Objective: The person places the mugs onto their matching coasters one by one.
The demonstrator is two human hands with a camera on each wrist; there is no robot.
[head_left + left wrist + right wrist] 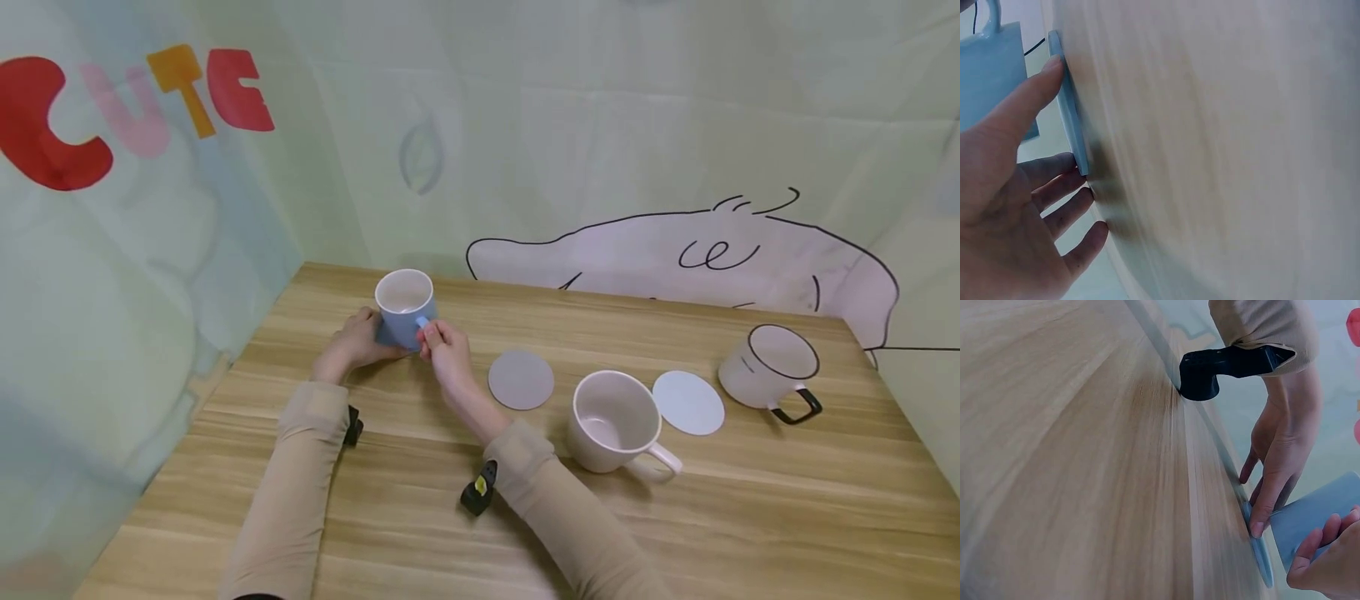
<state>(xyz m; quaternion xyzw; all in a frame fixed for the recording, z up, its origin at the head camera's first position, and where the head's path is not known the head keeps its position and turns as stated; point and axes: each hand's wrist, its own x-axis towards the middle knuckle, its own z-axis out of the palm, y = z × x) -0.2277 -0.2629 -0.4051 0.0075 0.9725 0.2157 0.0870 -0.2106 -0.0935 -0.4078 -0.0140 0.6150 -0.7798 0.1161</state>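
Note:
My right hand pinches the handle of a blue mug at the far left of the wooden table. In the left wrist view the blue mug hangs just off a thin blue coaster, with a small gap between them. My left hand lies beside the mug, its thumb and straight fingers touching the coaster's rim. The right wrist view shows a left fingertip on the blue coaster and my right fingers curled on the blue mug.
A grey coaster lies right of my hands, then a cream mug, a white coaster and a white mug with a black handle. Printed cloth walls close in the table at the back and left.

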